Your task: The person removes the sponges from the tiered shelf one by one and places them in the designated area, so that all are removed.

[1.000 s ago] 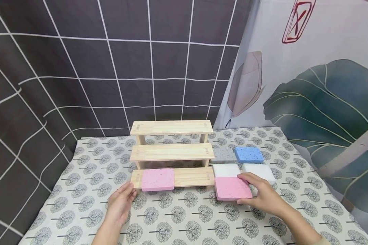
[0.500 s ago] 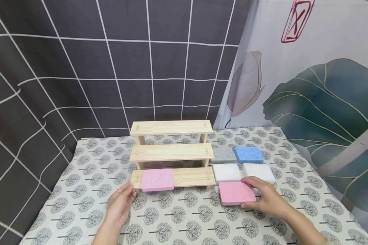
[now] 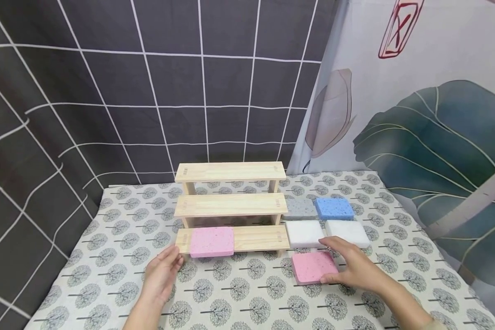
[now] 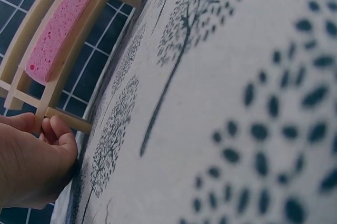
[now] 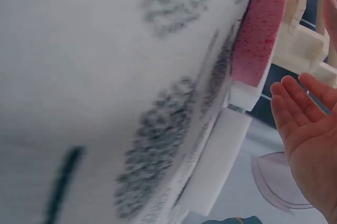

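Observation:
A three-step wooden shelf (image 3: 255, 239) stands on the cloth. My left hand (image 3: 161, 276) pinches the left end of its lowest step, thumb and fingertips on the wood in the left wrist view. On that step lies a light pink sponge (image 3: 211, 241). A deeper pink sponge (image 3: 313, 267) lies flat on the cloth, right of the shelf's front. My right hand (image 3: 354, 266) is beside its right end, thumb and fingers spread. In the right wrist view the fingers (image 5: 295, 108) are straight and apart from the pink sponge (image 5: 260, 34).
Behind the deeper pink sponge lie two white sponges (image 3: 304, 233), then a grey sponge (image 3: 300, 209) and a blue sponge (image 3: 335, 208). The table is covered by a tree-print cloth (image 3: 231, 302). Dark gridded fabric (image 3: 165, 82) hangs behind, a leaf-print curtain (image 3: 433, 133) at the right.
My right hand has brought the deeper pink sponge down and nearer, off the front white sponge's edge, onto the cloth, and let go of it. The left hand has stayed on the shelf.

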Available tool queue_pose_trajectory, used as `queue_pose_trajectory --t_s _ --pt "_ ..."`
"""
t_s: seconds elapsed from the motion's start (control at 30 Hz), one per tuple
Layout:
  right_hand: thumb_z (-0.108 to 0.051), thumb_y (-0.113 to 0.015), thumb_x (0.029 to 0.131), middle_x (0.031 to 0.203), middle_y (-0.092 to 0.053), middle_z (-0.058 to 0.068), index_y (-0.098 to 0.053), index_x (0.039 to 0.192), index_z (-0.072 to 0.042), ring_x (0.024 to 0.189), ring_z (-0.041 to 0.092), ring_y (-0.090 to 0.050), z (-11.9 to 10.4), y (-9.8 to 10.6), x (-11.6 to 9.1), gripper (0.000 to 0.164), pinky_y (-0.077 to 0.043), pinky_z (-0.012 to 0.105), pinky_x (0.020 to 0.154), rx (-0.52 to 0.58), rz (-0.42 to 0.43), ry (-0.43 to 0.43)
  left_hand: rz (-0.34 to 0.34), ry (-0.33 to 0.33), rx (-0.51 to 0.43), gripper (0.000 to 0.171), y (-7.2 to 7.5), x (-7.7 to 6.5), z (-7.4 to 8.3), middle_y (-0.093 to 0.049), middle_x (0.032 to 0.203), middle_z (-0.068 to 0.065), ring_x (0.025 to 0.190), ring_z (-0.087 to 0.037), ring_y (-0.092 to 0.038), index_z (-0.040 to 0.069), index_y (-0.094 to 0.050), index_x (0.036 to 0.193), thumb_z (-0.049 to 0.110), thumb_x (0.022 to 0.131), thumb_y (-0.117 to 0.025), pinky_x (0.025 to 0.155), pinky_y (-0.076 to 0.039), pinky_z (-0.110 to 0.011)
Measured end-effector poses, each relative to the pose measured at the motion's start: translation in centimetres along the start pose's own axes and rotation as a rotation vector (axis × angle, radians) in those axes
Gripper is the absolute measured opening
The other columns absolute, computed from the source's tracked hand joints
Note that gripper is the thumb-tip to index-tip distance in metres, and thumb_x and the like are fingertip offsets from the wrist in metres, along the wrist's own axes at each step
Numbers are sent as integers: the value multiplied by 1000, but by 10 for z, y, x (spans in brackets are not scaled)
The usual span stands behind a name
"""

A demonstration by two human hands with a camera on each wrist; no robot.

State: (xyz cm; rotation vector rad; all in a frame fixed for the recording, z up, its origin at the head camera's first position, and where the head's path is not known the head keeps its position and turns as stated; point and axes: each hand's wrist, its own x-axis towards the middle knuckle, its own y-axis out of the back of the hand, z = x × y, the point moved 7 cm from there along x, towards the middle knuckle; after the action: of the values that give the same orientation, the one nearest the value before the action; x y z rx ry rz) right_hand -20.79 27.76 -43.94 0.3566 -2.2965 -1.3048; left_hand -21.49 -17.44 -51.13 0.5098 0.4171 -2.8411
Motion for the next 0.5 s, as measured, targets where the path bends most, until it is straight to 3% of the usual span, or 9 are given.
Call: queue_pose_trajectory --t_s 0.2,0.5 --pt "-29 -95 65 133 -61 23 -58 133 3 118 43 -60 -10 7 12 84 -49 63 97 12 36 39 -4 -8 -2 51 0 0 1 -55 111 -1 99 -5 -54 -12 -31 148 12 106 -49 95 -50 -14" --pt "-29 -91 74 133 -62 15 -59 134 1 123 36 -59 -27 6 33 74 -49 57 102 53 75 61 3 -4 0 51 -1 0 0 -54 114 -2 101 -6 -53 -11 -32 149 11 106 -49 95 -50 -15"
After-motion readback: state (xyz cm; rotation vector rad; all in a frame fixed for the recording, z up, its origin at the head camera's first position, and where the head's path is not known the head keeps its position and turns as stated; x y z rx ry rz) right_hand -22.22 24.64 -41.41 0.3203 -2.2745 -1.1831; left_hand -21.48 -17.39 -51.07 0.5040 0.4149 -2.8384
